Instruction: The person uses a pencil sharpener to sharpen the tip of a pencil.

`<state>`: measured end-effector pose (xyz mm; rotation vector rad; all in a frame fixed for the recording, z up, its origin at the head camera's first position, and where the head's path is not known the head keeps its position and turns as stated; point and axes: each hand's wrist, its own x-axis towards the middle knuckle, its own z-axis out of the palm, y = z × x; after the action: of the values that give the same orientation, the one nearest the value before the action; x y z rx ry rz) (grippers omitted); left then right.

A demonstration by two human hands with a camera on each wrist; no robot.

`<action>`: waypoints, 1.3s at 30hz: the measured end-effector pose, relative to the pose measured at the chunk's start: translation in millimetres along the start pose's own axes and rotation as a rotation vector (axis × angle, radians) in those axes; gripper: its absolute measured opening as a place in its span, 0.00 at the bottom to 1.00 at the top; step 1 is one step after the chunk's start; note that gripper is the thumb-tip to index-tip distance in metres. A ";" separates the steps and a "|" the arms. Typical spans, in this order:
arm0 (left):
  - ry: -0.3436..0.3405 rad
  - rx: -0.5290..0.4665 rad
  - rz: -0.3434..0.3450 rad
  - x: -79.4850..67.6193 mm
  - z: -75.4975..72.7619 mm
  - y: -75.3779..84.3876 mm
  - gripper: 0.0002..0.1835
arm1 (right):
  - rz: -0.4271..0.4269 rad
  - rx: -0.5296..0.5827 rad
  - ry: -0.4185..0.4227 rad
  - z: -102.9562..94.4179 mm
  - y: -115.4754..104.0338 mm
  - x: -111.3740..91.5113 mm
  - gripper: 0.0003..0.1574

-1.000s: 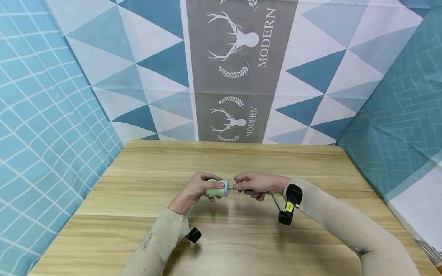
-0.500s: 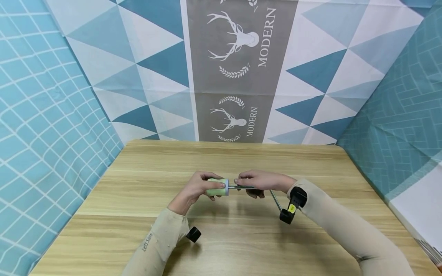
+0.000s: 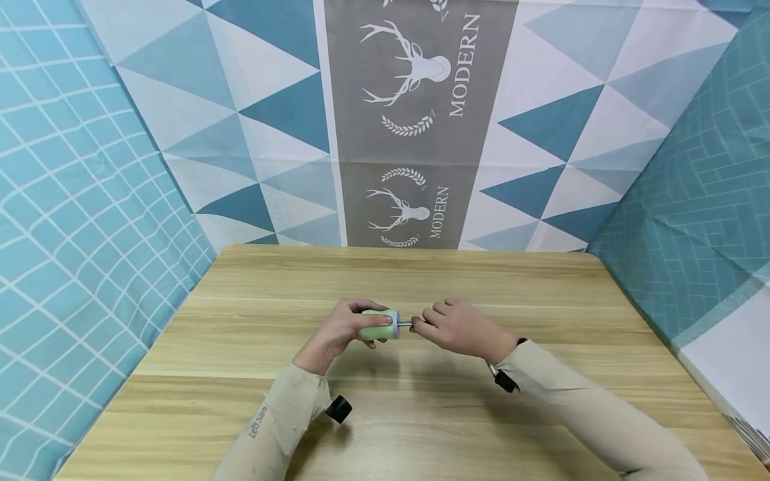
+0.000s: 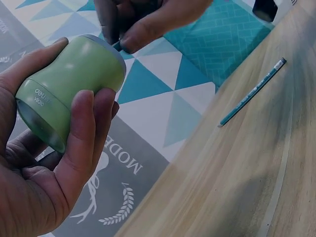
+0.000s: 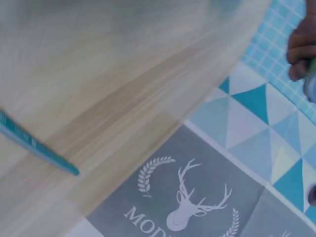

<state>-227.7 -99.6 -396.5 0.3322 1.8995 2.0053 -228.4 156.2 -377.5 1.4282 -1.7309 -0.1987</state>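
Note:
My left hand [image 3: 344,330] holds a light green pencil sharpener [image 3: 377,325] in the air above the table. In the left wrist view, the fingers wrap round the sharpener [image 4: 74,84]; it has a pale ring at one end and a hollow base at the other. A thin pencil [image 3: 405,324] sticks out of the ringed end. My right hand [image 3: 460,327] pinches this pencil between thumb and fingers, and most of its length is hidden by the hand. The right wrist view shows the left hand [image 5: 302,49] only at its right edge.
A wooden table [image 3: 301,274] lies beneath both hands. A teal pencil [image 4: 252,94] shows against the tabletop in both wrist views. Patterned cloth [image 3: 397,133] hangs behind the table, with blue sheets at both sides. A white surface [image 3: 730,354] stands at the right.
My right hand loosened and flattened along the pencil, then turned over and pinched it again, its wrist rolling. The left hand and sharpener have stayed nearly still.

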 end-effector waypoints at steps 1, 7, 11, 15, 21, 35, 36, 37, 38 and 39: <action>0.002 0.004 0.001 0.2 0.2 -0.2 0.22 | -0.023 -0.066 0.021 2.1 -0.4 -0.5 0.21; 0.025 0.009 -0.007 0.8 1.3 -1.9 0.20 | -0.021 -0.020 0.002 11.6 -5.0 -0.6 0.22; 0.025 0.010 -0.017 1.2 1.2 -4.5 0.20 | 0.124 0.393 -0.150 11.3 -4.9 2.2 0.14; 0.027 0.002 -0.022 1.8 2.0 -5.9 0.21 | 0.369 0.864 -0.330 6.1 2.1 8.3 0.15; 0.006 -0.014 -0.005 2.9 2.4 -7.7 0.21 | 0.815 1.433 -0.644 -4.1 13.7 17.8 0.18; 0.000 0.031 0.008 2.6 3.0 -2.3 0.22 | 1.206 2.062 -0.820 1.3 23.2 12.6 0.15; -0.004 0.031 0.012 2.6 2.7 -2.8 0.22 | 1.204 2.042 -0.823 0.9 23.5 13.0 0.15; -0.005 0.029 0.013 2.3 2.6 -2.9 0.22 | 1.197 2.008 -0.827 -0.1 23.8 14.0 0.16; -0.006 0.030 0.017 1.9 2.3 -2.9 0.22 | 1.177 1.957 -0.827 -1.1 24.0 15.0 0.16; -0.007 0.031 0.021 1.3 2.0 -2.8 0.22 | 1.149 1.895 -0.825 -2.7 24.2 16.5 0.17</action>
<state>-227.8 -97.2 -399.2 0.3689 1.9323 1.9869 -243.7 151.0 -353.0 0.9025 -3.2765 2.2481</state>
